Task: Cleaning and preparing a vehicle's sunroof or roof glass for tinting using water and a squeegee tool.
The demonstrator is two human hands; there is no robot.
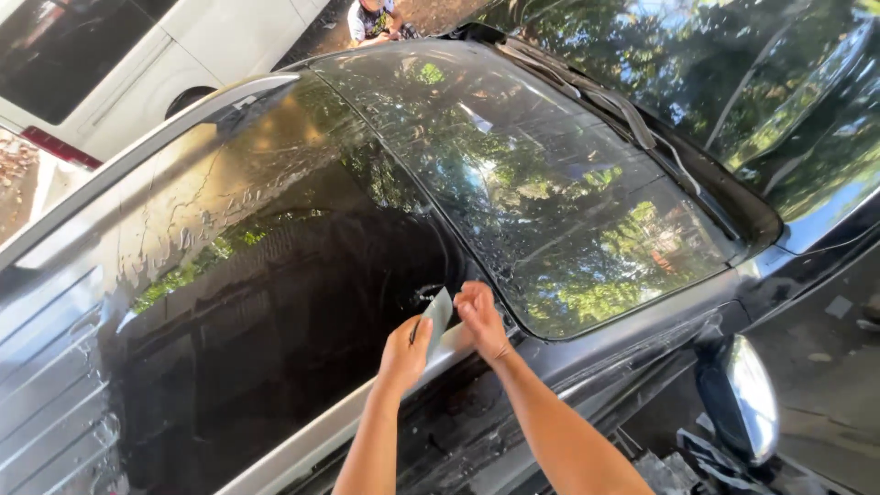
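Both hands pinch a small grey squeegee card [439,314] at the roof's front corner: left hand [404,353] gripping its lower edge, right hand [480,318] pressing fingertips on its far side. Beyond the grip spreads the wet windshield [550,174]; beside it, the dark car roof [275,302]; below right, a chrome side mirror [744,396].

A big dark car [275,302] is what everything rests on. Its black roof [238,275] is shiny and wet, with water drops and thin wet streaks on it. A silver rail [119,165] runs along the far edge of the roof. Another silver strip [321,431] runs along the near edge. The windshield [541,174] is wet too, and green trees shine back in the glass. Black wipers [614,105] lie flat at its far end. A shiny chrome side mirror [742,399] sticks out from the car's near side.
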